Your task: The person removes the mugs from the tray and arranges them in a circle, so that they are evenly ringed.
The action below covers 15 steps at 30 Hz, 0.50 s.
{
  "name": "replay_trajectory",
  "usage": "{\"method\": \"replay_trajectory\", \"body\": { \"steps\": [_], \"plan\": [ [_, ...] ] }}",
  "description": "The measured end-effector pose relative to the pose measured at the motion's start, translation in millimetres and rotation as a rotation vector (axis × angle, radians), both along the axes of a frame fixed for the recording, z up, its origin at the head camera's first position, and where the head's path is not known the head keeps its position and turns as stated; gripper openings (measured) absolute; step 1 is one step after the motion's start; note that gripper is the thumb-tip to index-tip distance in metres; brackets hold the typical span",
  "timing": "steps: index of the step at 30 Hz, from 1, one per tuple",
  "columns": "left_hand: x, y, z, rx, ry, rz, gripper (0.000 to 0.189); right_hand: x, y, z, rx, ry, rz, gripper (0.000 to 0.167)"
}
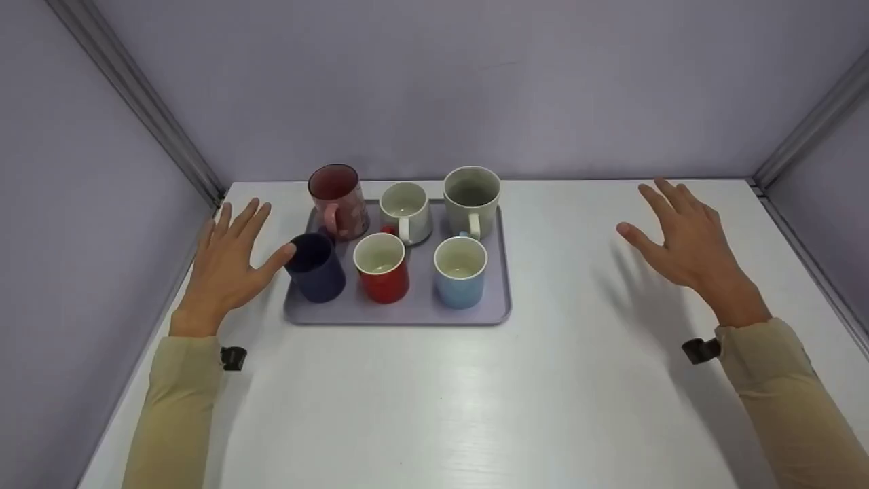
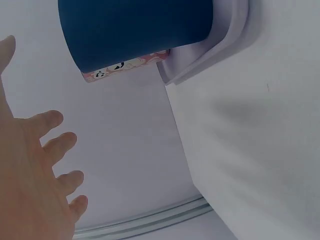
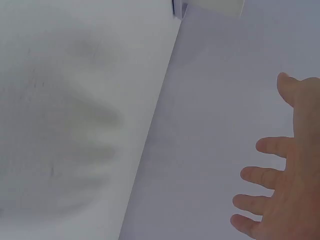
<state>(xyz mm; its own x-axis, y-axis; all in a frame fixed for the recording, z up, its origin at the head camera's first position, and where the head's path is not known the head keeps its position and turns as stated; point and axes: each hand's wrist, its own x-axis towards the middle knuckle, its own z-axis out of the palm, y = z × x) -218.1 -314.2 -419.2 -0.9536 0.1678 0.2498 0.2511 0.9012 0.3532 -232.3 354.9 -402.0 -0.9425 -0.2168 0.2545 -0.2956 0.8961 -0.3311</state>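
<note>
Several mugs stand upright on a pale purple tray (image 1: 434, 316) in two rows. At the front are a dark blue mug (image 1: 319, 275), a red mug (image 1: 385, 282) and a light blue mug (image 1: 461, 285). Behind them come a pink mug (image 1: 349, 207), a white mug (image 1: 415, 221) and a larger cream mug (image 1: 451, 214). My left hand (image 1: 227, 272) hovers left of the dark blue mug, fingers spread; in the left wrist view a gap separates them. Away to the right of the tray, my right hand (image 1: 692, 244) is held above the table, fingers extended, holding nothing.
The white table (image 1: 557, 394) meets a pale purple back wall (image 1: 577, 88) just behind the tray. Side walls with grey metal corner posts (image 1: 146, 102) close in the left and right. Both forearms reach in from the front edge.
</note>
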Motion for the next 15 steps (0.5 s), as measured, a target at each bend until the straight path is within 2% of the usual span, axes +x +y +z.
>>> {"method": "replay_trajectory", "body": {
  "steps": [3, 6, 9, 15],
  "plan": [
    [8.9, -0.5, -8.5, 0.05, -0.012, 0.0, 0.088, 4.4, -15.2, -2.8, -0.069, 0.067, 0.05, 0.076],
    [16.4, 0.0, -17.2, 0.081, -0.038, -0.004, 0.091, 7.8, -32.6, -8.3, -0.128, 0.091, 0.096, 0.074],
    [21.8, 1.1, -24.3, 0.096, -0.083, -0.01, 0.094, 12.0, -50.7, -13.5, -0.159, 0.077, 0.137, 0.074],
    [27.5, 6.4, -38.5, 0.088, -0.23, -0.03, 0.108, 21.8, -81.0, -22.7, -0.199, 0.011, 0.195, 0.073]
  ]
}}
